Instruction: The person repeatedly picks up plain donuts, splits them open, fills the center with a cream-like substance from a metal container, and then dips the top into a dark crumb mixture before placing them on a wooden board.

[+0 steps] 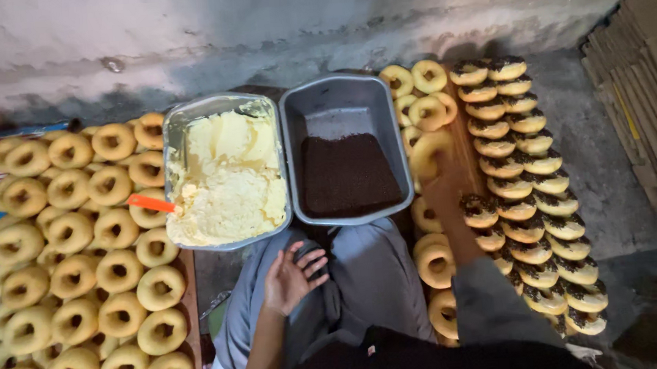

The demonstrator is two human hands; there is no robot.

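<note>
From nine o'clock to seven o'clock lies a dense heap of plain doughnuts (82, 260), stacked close at the person's left side so each is within easy reach. At eleven o'clock a metal tray of pale yellow cream (225, 175) sits in front of the knees, an orange-handled spreader (151, 203) stuck in at its left edge, handle outward for grabbing. Just beside it, at twelve o'clock, a second metal tray holds dark chocolate sprinkles (347, 174). The left hand (289, 278) rests on the lap, fingers loosely spread, holding nothing. The right hand (444, 189) reaches to two o'clock and closes its fingers on a plain doughnut (429, 152). At three o'clock, sprinkled doughnuts (530, 195) overlap in tidy rows, saving space.
</note>
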